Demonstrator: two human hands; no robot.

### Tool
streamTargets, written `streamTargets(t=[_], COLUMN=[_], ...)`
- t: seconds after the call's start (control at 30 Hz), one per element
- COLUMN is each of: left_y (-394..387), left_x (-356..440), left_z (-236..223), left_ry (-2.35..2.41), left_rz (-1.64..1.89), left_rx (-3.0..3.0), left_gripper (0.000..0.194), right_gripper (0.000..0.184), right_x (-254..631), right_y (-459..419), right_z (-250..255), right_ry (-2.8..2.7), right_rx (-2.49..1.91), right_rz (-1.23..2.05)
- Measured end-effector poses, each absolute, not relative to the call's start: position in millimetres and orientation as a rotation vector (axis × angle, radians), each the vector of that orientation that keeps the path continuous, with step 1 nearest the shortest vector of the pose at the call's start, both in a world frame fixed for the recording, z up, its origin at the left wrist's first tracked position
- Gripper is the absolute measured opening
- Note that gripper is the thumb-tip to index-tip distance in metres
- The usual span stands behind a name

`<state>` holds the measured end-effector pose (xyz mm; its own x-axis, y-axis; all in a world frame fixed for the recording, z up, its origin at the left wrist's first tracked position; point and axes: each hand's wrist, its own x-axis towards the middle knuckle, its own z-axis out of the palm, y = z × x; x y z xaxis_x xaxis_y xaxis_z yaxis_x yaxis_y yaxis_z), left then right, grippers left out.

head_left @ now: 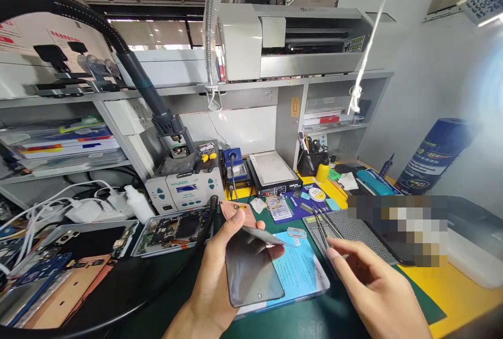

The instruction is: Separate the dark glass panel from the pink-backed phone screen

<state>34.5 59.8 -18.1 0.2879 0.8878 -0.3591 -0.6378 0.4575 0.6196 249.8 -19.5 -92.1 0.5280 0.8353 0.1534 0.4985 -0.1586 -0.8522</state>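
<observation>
My left hand (220,265) grips a dark, glossy phone screen (253,276) by its edges, with the small round camera hole towards me. At the far end of the screen a thin grey sheet (263,235) stands up at an angle; I cannot tell whether it is a film or another layer. Thumb and fingers of my right hand (373,281) close on the near end of a pair of tweezers (321,226), whose tips point away over a grey perforated mat (353,231). Beneath the screen lies a light-blue printed packet (302,271), with a razor blade (296,232) at its far edge.
Trays of phone parts (173,229) lie at left, with a black hose (176,271) crossing in front. Behind stand a rework station (188,192) and a flat heating plate (275,171). A blue spray can (432,155) leans into view at right.
</observation>
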Motion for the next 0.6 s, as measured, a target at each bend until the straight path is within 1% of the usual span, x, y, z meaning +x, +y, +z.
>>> streamTargets(t=[0.1,0.17,0.2,0.3,0.37,0.43,0.6], left_y=[57,56,55,51,49,47,56], left_x=[32,29,28,25,24,24,23], left_z=[-19,-20,-20,-18,-16,-16,-25], left_ry=[0.721,0.647,0.598,0.515,0.508,0.504,0.467], left_rz=[1.008,0.980,0.965,0.960,0.966,0.992,1.012], left_rx=[0.396,0.421,0.449,0.542,0.595,0.645,0.800], left_gripper=[0.044,0.051,0.051,0.045,0.045,0.045,0.051], right_gripper=[0.054,0.055,0.052,0.034,0.025,0.023,0.028], right_x=[248,248,249,253,257,259,255], right_y=[7,23,29,42,46,48,48], right_z=[-77,-74,-75,-80,-84,-86,-81], right_ry=[-1.286,-1.391,-1.437,-1.525,-1.553,-1.560,-1.521], right_rx=[-1.853,-1.892,-1.911,-1.962,-1.976,-1.965,-1.891], right_rz=[0.435,0.439,0.450,0.510,0.554,0.587,0.601])
